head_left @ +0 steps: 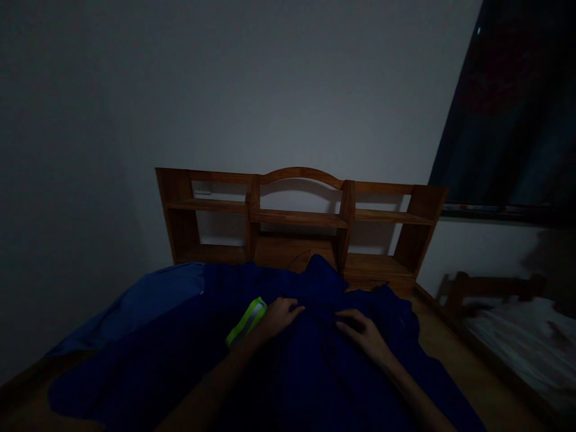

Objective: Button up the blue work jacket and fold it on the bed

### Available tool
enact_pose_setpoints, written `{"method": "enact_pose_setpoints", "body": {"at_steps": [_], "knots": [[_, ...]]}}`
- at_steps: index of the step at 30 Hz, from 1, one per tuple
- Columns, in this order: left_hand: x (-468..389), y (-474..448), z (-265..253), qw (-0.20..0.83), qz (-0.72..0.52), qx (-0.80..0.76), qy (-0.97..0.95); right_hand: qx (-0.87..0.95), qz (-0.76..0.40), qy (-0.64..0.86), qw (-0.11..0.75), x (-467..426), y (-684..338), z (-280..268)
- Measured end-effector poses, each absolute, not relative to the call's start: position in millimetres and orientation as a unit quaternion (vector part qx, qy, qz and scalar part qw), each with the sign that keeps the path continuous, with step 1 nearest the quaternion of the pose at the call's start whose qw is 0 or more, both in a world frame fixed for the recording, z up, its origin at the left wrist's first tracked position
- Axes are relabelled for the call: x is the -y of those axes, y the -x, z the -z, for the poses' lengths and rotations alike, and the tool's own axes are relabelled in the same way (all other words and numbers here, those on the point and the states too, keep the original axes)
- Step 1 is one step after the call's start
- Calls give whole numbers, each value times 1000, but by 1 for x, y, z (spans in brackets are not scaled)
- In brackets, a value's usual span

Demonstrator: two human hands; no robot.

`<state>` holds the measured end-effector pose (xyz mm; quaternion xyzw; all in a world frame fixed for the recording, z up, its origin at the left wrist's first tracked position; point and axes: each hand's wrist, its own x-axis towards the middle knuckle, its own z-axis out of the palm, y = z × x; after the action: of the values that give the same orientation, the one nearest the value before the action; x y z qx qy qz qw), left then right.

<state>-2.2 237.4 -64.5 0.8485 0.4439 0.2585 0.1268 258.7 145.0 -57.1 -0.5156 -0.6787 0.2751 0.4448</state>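
Your dark blue cloth [299, 372] lies spread in front of you, rumpled, reaching from the near edge to the foot of the shelf. On its middle, your left hand [279, 315] is curved, thumb and fingers narrowly apart, just right of the green strip [240, 330]. Your right hand [365, 337] mirrors it, a small gap between finger and thumb; you cannot tell in this gloom whether either pinches fabric. To handle it well, best take one layer lightly at each fingertip, keep both hands level and draw creases outward evenly. A paler blue cloth [168, 297] lies far left; beyond stands the wooden shelf [299, 219], against the wall [288, 90].
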Motion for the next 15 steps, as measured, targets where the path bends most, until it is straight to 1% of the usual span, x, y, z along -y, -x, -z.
{"method": "enact_pose_setpoints", "body": {"at_steps": [2, 4, 6, 8, 11, 13, 15], "knots": [[-234, -1, 64, 121, -272, -478, -826, 708, -241, 505, 431, -128, -257, 59], [-226, -4, 58, 98, -317, -485, -809, 716, -220, 509, 424, -123, -256, 63], [-213, -11, 46, 53, -373, -458, -805, 706, -222, 523, 422, -130, -258, 66], [-200, -22, 31, 12, -402, -408, -820, 694, -250, 529, 419, -144, -262, 67], [-183, -48, 21, 1, -366, -332, -869, 693, -304, 509, 410, -166, -271, 68], [-180, -67, 27, 10, -315, -312, -896, 696, -314, 497, 413, -178, -276, 69], [-184, -81, 41, 29, -280, -324, -903, 694, -311, 496, 420, -186, -279, 72]]}}
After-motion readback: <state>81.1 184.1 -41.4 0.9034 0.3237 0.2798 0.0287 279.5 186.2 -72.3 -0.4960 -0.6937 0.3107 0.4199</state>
